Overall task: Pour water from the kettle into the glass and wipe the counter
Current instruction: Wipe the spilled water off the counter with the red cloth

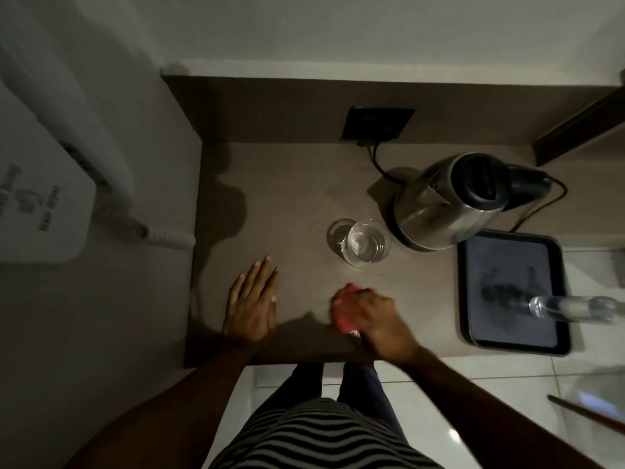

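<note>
A steel kettle [449, 201] with a black lid and handle stands on its base at the right of the wooden counter [287, 198]. Just left of it is a clear glass [366, 244] with water in it. My right hand [378, 319] is shut on a red cloth [345, 313] and presses it to the counter near the front edge; the hand is blurred. My left hand [252, 302] lies flat on the counter with fingers together, left of the cloth, holding nothing.
A black tray [514, 289] sits at the counter's right front with a clear bottle [575, 309] on it. The kettle's cord runs to a black socket plate [377, 123] on the back panel. A white wall-mounted hair dryer [44, 211] hangs at the left.
</note>
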The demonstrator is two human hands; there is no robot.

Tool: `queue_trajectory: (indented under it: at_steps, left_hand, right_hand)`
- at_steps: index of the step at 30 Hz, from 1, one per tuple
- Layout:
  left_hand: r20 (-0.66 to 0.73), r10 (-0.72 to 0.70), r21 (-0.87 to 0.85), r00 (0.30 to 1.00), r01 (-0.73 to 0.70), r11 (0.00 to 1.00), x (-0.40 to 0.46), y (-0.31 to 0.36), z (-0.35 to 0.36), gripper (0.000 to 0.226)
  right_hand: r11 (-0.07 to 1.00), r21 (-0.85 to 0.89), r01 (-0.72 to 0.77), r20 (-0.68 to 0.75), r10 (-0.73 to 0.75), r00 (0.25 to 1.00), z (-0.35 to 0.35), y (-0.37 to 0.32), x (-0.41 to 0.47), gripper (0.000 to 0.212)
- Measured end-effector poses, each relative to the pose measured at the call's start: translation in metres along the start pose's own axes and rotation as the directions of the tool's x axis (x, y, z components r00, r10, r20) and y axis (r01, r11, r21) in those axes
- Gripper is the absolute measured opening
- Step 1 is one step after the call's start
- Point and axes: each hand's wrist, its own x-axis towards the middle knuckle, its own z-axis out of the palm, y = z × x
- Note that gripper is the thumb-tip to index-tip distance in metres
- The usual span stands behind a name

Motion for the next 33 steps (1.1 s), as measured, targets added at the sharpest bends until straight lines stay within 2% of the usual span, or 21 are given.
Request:
queue_trajectory:
  at_steps: [2,3,5,6,7,8,9,11,13,16,18,19,21,22,24,26,27,28,30,31,33]
  left_hand:
    - [-0.004,0.000,-0.009,1.000,0.000,1.000,-0.001,0.001,-0.001,0.053]
    - [-0.010,0.004,-0.013,1.000,-0.004,1.000,-0.001,0.002,-0.001,0.053]
    - [-0.019,0.007,-0.025,1.000,-0.007,1.000,0.000,0.003,-0.001,0.053]
    - [-0.017,0.001,-0.026,1.000,-0.001,1.000,0.000,0.003,-0.001,0.053]
    - [-0.012,-0.006,-0.022,1.000,0.005,1.000,-0.001,0.003,-0.001,0.053]
    - [-0.009,-0.009,-0.017,1.000,0.009,1.000,-0.001,0.003,-0.001,0.053]
    - [-0.006,-0.011,-0.014,1.000,0.011,1.000,-0.001,0.004,-0.002,0.053]
    - [-0.005,-0.016,-0.018,1.000,0.016,1.000,0.000,0.005,-0.003,0.054]
    - [-0.004,-0.018,-0.014,1.000,0.018,1.000,0.000,0.005,-0.003,0.054]
    - [0.018,-0.004,-0.006,1.000,0.004,1.000,0.001,0.004,-0.004,0.055]
    - [0.016,-0.001,-0.001,1.000,0.001,1.000,0.000,0.003,-0.005,0.055]
    - [0.017,-0.001,-0.001,1.000,0.001,1.000,0.000,0.003,-0.005,0.055]
    - [0.018,0.003,-0.005,1.000,-0.003,1.000,0.000,0.004,-0.006,0.056]
    - [0.015,0.004,-0.010,1.000,-0.004,1.000,0.001,0.004,-0.006,0.056]
    - [0.013,0.002,-0.013,1.000,-0.002,1.000,0.001,0.004,-0.006,0.056]
    - [0.016,-0.004,-0.005,1.000,0.005,1.000,0.001,0.005,-0.006,0.055]
    - [0.013,-0.007,-0.003,1.000,0.007,1.000,0.002,0.006,-0.007,0.055]
    - [0.014,-0.011,-0.002,1.000,0.011,1.000,0.002,0.007,-0.007,0.055]
    - [0.019,-0.021,0.004,1.000,0.021,1.000,0.001,0.007,-0.006,0.055]
    - [0.020,-0.023,0.004,1.000,0.023,1.000,0.000,0.007,-0.006,0.056]
    - [0.011,-0.021,-0.009,1.000,0.021,1.000,0.000,0.009,-0.007,0.056]
  right_hand:
    - [0.954,-0.038,-0.298,-0.087,0.294,0.952,-0.021,0.036,-0.015,0.074]
    - [0.872,-0.026,-0.490,-0.139,0.482,0.865,-0.025,0.043,-0.016,0.077]
    - [0.643,0.028,-0.766,-0.261,0.744,0.615,-0.015,0.032,-0.003,0.077]
    - [0.533,0.083,-0.842,-0.297,0.820,0.490,-0.006,0.017,0.009,0.076]
    - [0.457,0.125,-0.881,-0.307,0.862,0.404,0.002,-0.001,0.023,0.074]
    - [0.441,0.155,-0.884,-0.290,0.876,0.386,0.010,-0.021,0.036,0.074]
    - [0.487,0.161,-0.858,-0.257,0.861,0.440,0.019,-0.040,0.046,0.075]
    - [0.669,0.112,-0.735,-0.170,0.742,0.649,0.039,-0.076,0.048,0.076]
    - [0.812,0.082,-0.578,-0.102,0.584,0.806,0.050,-0.093,0.033,0.073]
    - [0.987,0.015,-0.161,0.003,0.161,0.987,0.033,-0.057,0.008,0.064]
    - [0.998,-0.035,0.060,0.084,-0.057,0.995,0.007,-0.017,-0.006,0.063]
    - [0.998,-0.046,0.037,0.083,-0.033,0.996,-0.006,0.005,-0.012,0.069]
    - [0.969,-0.065,-0.238,-0.020,0.237,0.971,-0.023,0.037,-0.022,0.074]
    - [0.903,-0.057,-0.425,-0.104,0.418,0.902,-0.026,0.041,-0.026,0.071]
    - [0.687,0.000,-0.727,-0.291,0.696,0.657,-0.012,0.032,-0.026,0.064]
    - [0.467,0.122,-0.876,-0.355,0.844,0.401,0.009,-0.002,-0.014,0.065]
    - [0.402,0.177,-0.898,-0.335,0.883,0.329,0.018,-0.024,-0.003,0.067]
    - [0.379,0.207,-0.902,-0.298,0.902,0.311,0.026,-0.046,0.010,0.067]
    - [0.424,0.196,-0.884,-0.184,0.902,0.391,0.042,-0.088,0.033,0.062]
    - [0.488,0.164,-0.857,-0.123,0.872,0.473,0.048,-0.104,0.041,0.062]
    - [0.696,0.123,-0.707,-0.017,0.714,0.700,0.058,-0.121,0.051,0.060]
